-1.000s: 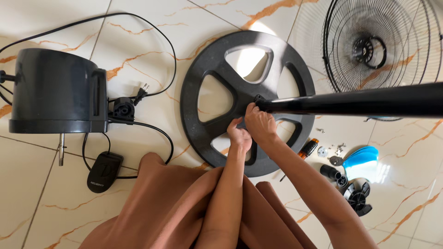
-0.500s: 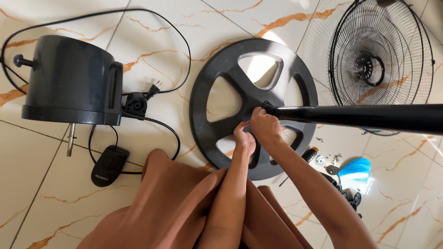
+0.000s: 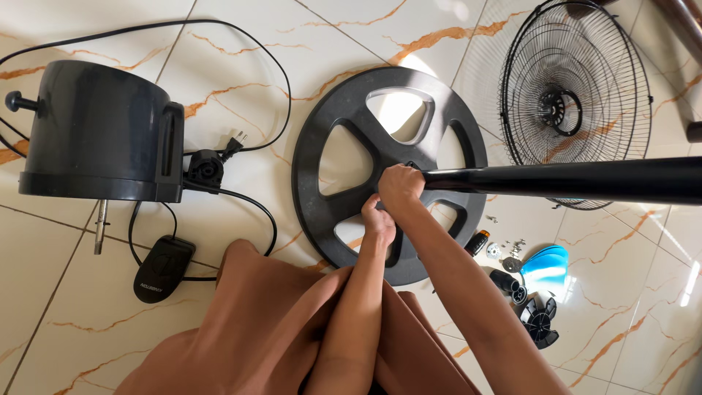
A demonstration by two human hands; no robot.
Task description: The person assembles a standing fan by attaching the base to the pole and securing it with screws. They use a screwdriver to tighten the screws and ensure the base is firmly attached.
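My right hand (image 3: 401,189) grips a glossy black pole (image 3: 570,181); the round base (image 3: 344,117) beneath looks matt, grainy plastic.

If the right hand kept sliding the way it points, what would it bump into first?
The right hand points up the picture at the hub of the round black base, where the black pole joins. It looks to be touching there already.

A round black fan base (image 3: 344,139) with five wedge-shaped openings lies flat on the tiled floor (image 3: 241,66). A long, glossy black pole (image 3: 570,179) meets the base at its hub and stretches level from there out past the base's rim, toward the right.
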